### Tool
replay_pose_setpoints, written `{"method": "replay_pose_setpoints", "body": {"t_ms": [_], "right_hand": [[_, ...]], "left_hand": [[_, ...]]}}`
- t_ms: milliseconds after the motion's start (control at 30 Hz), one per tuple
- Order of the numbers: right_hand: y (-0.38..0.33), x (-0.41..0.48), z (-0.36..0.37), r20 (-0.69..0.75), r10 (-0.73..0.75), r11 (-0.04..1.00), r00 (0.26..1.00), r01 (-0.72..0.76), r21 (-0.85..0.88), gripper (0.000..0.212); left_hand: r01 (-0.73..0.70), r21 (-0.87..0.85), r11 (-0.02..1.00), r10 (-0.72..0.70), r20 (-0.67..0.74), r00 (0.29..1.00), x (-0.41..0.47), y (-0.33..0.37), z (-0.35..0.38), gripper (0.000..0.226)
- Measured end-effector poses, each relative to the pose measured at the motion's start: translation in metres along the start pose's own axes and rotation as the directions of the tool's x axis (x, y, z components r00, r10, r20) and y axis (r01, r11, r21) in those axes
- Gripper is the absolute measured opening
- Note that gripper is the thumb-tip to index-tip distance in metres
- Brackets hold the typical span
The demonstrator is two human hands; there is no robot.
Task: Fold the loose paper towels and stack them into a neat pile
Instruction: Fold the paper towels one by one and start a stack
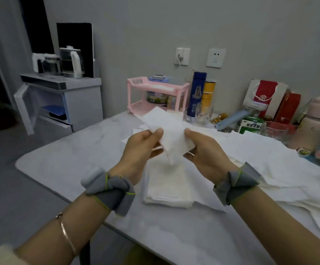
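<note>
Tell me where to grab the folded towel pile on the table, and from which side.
Probably pinch the folded pile at its near edge, coming from the person's side, thumb on top, fingers slid beneath. That edge shows its layers stacked flush and faces bare table; the far end sits below the held towel, and loose sheets crowd its right.
</note>
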State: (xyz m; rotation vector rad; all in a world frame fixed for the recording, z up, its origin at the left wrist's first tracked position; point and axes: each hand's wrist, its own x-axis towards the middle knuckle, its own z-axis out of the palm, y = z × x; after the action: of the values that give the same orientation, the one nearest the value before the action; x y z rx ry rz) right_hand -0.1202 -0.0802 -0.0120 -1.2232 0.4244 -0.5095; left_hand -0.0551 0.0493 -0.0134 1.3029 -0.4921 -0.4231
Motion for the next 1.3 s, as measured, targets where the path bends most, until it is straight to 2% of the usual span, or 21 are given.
{"method": "replay_pose_setpoints", "body": {"t_ms": [33, 100, 167, 267, 333, 400, 500, 533, 633, 700, 767, 833, 933, 1067, 1300], "right_hand": [[0.002, -0.002, 0.000, -0.055, -0.020, 0.996, 0.998, 0.015, -0.085, 0.011], [0.002, -0.004, -0.001, -0.151, -0.196, 0.943, 0.969, 0.143, -0.301, 0.020], [-0.005, -0.010, 0.001, -0.054, -0.319, 0.877, 0.946, 0.274, -0.395, 0.014], [-0.011, -0.023, 0.011, 0.224, -0.159, 0.906, 0.962, 0.232, -0.354, 0.019], [-0.009, -0.027, 0.014, 0.281, -0.104, 0.908, 0.954, 0.207, -0.365, 0.023], [-0.006, -0.027, 0.013, 0.248, -0.115, 0.920, 0.962, 0.198, -0.339, 0.023], [-0.010, -0.024, 0.007, 0.178, -0.067, 0.966, 0.982, 0.109, -0.236, 0.022], [-0.012, -0.022, 0.005, 0.156, -0.054, 0.974, 0.986, 0.086, -0.212, 0.020], [-0.017, -0.013, -0.003, 0.065, -0.049, 0.982, 0.997, 0.060, -0.178, 0.012], [-0.017, -0.006, -0.009, 0.013, -0.066, 0.972, 0.998, 0.067, -0.226, 0.016], [-0.010, -0.001, -0.016, -0.001, -0.139, 0.906, 0.990, 0.126, -0.404, 0.018], [0.002, 0.005, -0.021, 0.023, -0.212, 0.779, 0.977, 0.183, -0.600, 0.021], [0.018, 0.010, -0.024, 0.085, -0.250, 0.607, 0.964, 0.225, -0.762, 0.017], [0.027, 0.012, -0.026, 0.142, -0.267, 0.433, 0.953, 0.251, -0.866, 0.019], [0.035, 0.009, -0.024, 0.171, -0.218, 0.334, 0.961, 0.238, -0.912, 0.021]], "left_hand": [[-0.026, 0.058, 0.998, 0.029, -0.058, 0.998, 0.001, -0.002, -0.003, 0.021], [-0.057, 0.171, 0.984, 0.073, -0.090, 0.993, 0.001, -0.004, -0.008, 0.026], [-0.089, 0.255, 0.963, 0.110, -0.071, 0.991, -0.001, -0.004, -0.010, 0.035], [-0.150, 0.355, 0.923, 0.158, 0.008, 0.987, -0.007, 0.001, -0.006, 0.034], [-0.183, 0.401, 0.897, 0.174, 0.058, 0.983, -0.010, 0.002, -0.002, 0.040], [-0.194, 0.426, 0.884, 0.174, 0.087, 0.981, -0.010, 0.002, -0.001, 0.042], [-0.158, 0.393, 0.906, 0.130, 0.099, 0.987, -0.009, 0.005, -0.004, 0.038], [-0.134, 0.377, 0.916, 0.109, 0.087, 0.990, -0.007, 0.007, -0.008, 0.036], [-0.108, 0.326, 0.939, 0.107, 0.021, 0.994, -0.001, 0.017, -0.024, 0.011], [-0.085, 0.368, 0.926, 0.115, -0.061, 0.992, 0.004, 0.024, -0.039, 0.005], [-0.050, 0.452, 0.891, 0.121, -0.130, 0.984, 0.008, 0.024, -0.052, 0.009], [-0.015, 0.543, 0.840, 0.111, -0.144, 0.983, 0.010, 0.018, -0.061, 0.014], [0.024, 0.618, 0.785, 0.070, -0.127, 0.989, 0.009, 0.003, -0.070, 0.014], [0.058, 0.631, 0.774, 0.034, -0.133, 0.991, 0.008, -0.014, -0.080, 0.021], [0.071, 0.734, 0.675, 0.036, -0.129, 0.991, 0.009, -0.032, -0.087, 0.024]]}}
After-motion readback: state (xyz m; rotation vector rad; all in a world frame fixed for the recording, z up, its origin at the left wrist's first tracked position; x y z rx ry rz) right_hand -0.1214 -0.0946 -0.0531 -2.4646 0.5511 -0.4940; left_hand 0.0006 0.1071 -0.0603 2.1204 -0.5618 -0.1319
